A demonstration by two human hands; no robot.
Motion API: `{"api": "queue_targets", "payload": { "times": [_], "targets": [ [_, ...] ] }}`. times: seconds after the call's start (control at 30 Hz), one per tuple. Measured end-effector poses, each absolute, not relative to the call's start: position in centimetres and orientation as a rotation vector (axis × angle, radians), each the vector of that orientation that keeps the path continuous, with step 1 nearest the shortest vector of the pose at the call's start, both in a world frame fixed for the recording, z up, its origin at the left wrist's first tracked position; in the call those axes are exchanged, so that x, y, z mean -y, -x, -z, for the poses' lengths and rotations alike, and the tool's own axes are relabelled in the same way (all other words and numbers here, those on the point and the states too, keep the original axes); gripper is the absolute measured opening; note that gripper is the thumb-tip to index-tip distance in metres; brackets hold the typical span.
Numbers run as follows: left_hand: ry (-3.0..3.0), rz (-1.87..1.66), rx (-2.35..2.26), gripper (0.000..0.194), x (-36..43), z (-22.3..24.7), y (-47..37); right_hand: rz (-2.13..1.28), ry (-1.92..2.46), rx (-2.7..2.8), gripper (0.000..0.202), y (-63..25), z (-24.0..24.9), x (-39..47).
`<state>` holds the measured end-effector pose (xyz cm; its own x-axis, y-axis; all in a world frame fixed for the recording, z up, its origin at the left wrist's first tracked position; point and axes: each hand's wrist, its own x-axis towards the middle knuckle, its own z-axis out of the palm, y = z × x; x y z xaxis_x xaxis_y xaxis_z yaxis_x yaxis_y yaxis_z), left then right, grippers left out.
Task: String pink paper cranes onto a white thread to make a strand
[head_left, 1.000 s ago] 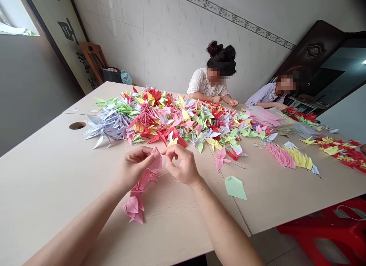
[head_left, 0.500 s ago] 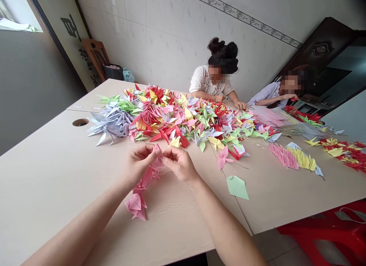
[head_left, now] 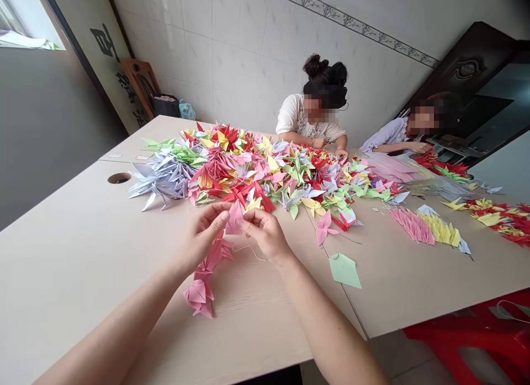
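Between my two hands is a pink paper crane (head_left: 234,218), its folded paper pinched from both sides. My left hand (head_left: 209,230) is closed on its left edge, thumb on top. From the right, my right hand (head_left: 265,233) pinches the other edge. A string of pink paper cranes (head_left: 202,283) hangs from below my left hand down onto the table. A thin pale thread (head_left: 252,251) loops out under my right hand. Just beyond my fingers lies a big heap of paper cranes (head_left: 248,164) in red, pink, yellow, green and pale violet.
A loose pink crane (head_left: 324,228) and a green paper piece (head_left: 345,270) lie to the right. Strung pink cranes (head_left: 412,225) and yellow cranes (head_left: 439,229) rest farther right. Two people sit across the table (head_left: 83,252), which has a round hole (head_left: 118,178). A red stool (head_left: 476,330) stands lower right.
The pink crane between my hands shows more of its surface, and the thread now loops lower under my right hand. The far right person's hands have come down; the other's hand has shifted left.
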<state>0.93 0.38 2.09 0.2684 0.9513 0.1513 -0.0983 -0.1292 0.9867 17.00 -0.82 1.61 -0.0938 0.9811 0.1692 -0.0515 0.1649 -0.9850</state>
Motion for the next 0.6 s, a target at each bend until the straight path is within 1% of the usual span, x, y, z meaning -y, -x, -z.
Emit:
{"api": "queue_targets", "payload": {
  "times": [0.17,0.4,0.6],
  "targets": [
    [-1.441,-1.046,-0.954,0.032,-0.79,-2.18,-0.60,-1.140,1.029,1.197,0.027,-17.50,-1.59,0.30],
    [-1.467,-1.092,-1.008,0.030,-0.95,-1.79,-0.75,-1.090,1.043,1.242,0.027,-17.25,-1.49,0.46],
    [-1.471,-1.075,-0.960,0.032,-0.60,-2.23,-0.94,-1.100,1.051,1.212,0.028,-17.39,-1.40,0.36]
  ]
}}
